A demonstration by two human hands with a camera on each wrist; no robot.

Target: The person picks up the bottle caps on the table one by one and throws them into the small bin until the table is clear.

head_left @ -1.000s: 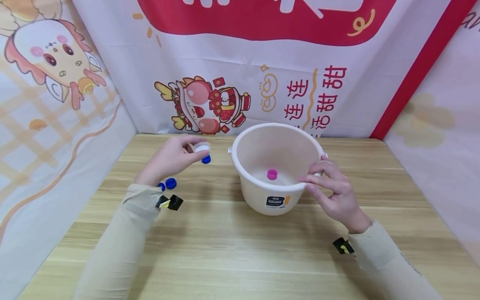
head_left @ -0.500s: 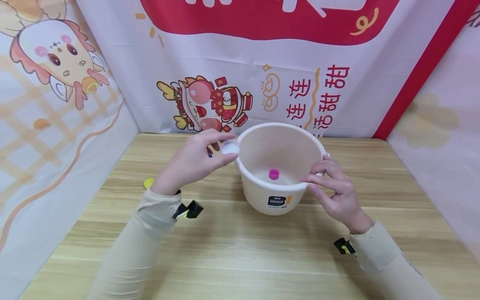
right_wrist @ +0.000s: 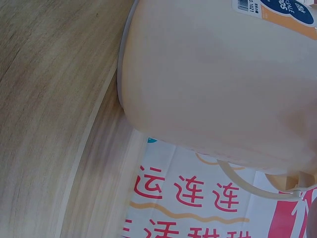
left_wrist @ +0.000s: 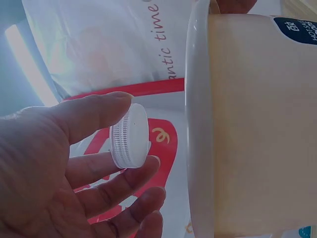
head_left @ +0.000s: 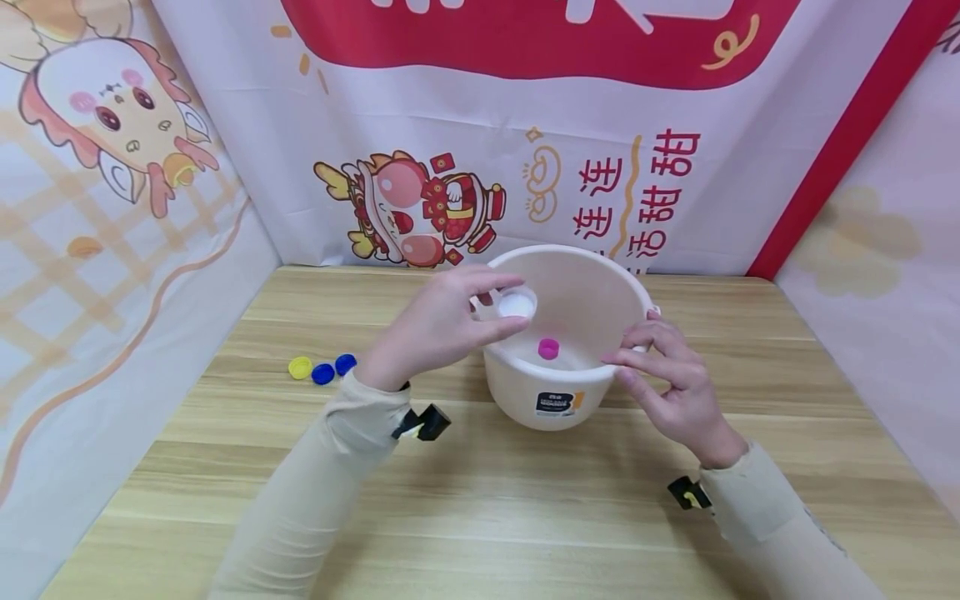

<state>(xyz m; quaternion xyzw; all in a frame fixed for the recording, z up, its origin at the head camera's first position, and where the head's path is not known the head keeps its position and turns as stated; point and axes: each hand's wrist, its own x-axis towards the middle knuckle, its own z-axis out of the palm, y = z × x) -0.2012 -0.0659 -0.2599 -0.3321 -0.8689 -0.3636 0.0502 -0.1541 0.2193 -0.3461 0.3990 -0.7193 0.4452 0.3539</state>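
Note:
My left hand [head_left: 442, 323] pinches a white bottle cap [head_left: 517, 305] between thumb and fingers, over the left rim of the cream bucket [head_left: 551, 375]. In the left wrist view the ribbed side of that cap [left_wrist: 130, 136] shows, apart from the bucket's rim [left_wrist: 200, 124]. My right hand [head_left: 671, 387] grips the bucket's rim at the right, thumb outside. Inside, on the bucket's bottom, lies a pink cap [head_left: 548, 348]. The right wrist view shows mostly the bucket's outer wall [right_wrist: 213, 79] and its handle [right_wrist: 257, 188]; the right hand is barely in it.
Left of the bucket, a yellow cap [head_left: 300, 367] and two blue caps [head_left: 323, 373] lie on the wooden table [head_left: 480, 517]. A printed cloth backdrop [head_left: 465, 108] stands behind the table, with cloth walls at both sides.
My left hand has carried the white cap rightward, from above the table to over the bucket's rim. The yellow and blue caps have come into view behind it. My right hand keeps its hold.

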